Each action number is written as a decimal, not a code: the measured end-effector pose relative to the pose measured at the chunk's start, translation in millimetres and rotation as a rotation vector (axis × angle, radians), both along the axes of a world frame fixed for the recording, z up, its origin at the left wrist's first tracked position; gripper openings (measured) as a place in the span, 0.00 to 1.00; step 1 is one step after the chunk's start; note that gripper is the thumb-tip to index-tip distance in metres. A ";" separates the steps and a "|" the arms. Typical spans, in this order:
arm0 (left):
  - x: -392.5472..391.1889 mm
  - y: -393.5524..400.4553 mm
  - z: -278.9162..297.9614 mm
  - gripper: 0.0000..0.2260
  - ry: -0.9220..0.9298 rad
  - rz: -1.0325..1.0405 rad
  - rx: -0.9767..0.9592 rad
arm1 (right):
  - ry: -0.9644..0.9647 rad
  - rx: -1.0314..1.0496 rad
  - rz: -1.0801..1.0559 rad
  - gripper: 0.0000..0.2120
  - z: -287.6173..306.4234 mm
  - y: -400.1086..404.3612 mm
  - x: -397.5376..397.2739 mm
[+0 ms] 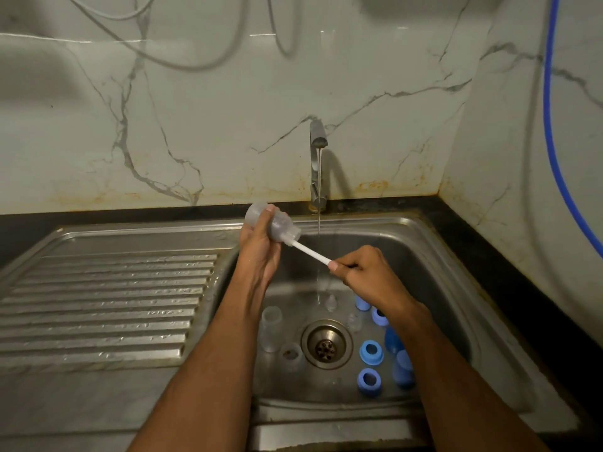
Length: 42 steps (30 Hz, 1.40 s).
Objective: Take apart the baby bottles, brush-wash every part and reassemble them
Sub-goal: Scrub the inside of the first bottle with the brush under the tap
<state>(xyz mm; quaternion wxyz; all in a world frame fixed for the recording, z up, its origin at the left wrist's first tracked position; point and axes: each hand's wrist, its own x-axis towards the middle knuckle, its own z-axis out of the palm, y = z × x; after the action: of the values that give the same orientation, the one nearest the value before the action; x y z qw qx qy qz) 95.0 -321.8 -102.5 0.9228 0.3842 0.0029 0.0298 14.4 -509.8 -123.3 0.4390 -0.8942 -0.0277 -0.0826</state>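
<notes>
**Scrubbing the inside of a bottle body over the sink**

The left hand (259,247) is wrapped around a clear plastic baby bottle body (272,225), held tilted above the left edge of the stainless steel sink basin (424,256), mouth pointing towards the thin stream of water (319,223) from the chrome tap (317,164). The right hand (362,272) pinches the white plastic brush handle (310,252), whose head is inside the bottle (bristles hard to make out through the plastic).

To do this step well, I would judge that the brush should be twisted as well as pushed, reaching the closed base and the shoulder, with the left hand's grip kept firm, since wet plastic will likely slip.

Around the round metal drain (326,345): to its left, two more clear bottle bodies (270,321); to its right, blue plastic screw rings (371,352); just beyond it, small clear teats (331,301). Judging from that, reassembly is well off.
</notes>
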 end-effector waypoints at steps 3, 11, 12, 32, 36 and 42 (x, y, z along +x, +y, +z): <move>0.7 3.5 -0.8 0.03 -0.046 -0.038 0.014 | -0.111 -0.004 -0.044 0.07 1.0 3.3 0.3; -2.2 -2.7 1.9 0.03 0.042 0.003 -0.016 | 0.001 -0.009 -0.084 0.09 -1.7 3.8 2.2; -2.0 -1.2 1.4 0.01 0.031 0.007 -0.014 | 0.012 -0.001 -0.044 0.08 -1.6 2.9 2.0; 5.7 -4.3 -6.3 0.05 0.038 -0.030 -0.020 | -0.136 -0.072 -0.124 0.09 7.5 1.0 -0.2; 4.2 -6.4 -5.6 0.12 0.081 -0.004 -0.041 | -0.045 -0.088 -0.125 0.10 2.9 -6.5 -2.7; 7.6 7.4 -5.0 0.18 0.130 0.051 -0.200 | 0.003 0.017 -0.008 0.10 7.7 -22.4 3.4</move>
<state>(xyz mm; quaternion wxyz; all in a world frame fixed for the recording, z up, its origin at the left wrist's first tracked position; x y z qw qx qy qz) 102.6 -314.5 -107.5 0.9532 0.2913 0.0757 0.0279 17.8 -532.3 -115.6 0.4462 -0.8908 -0.0226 -0.0834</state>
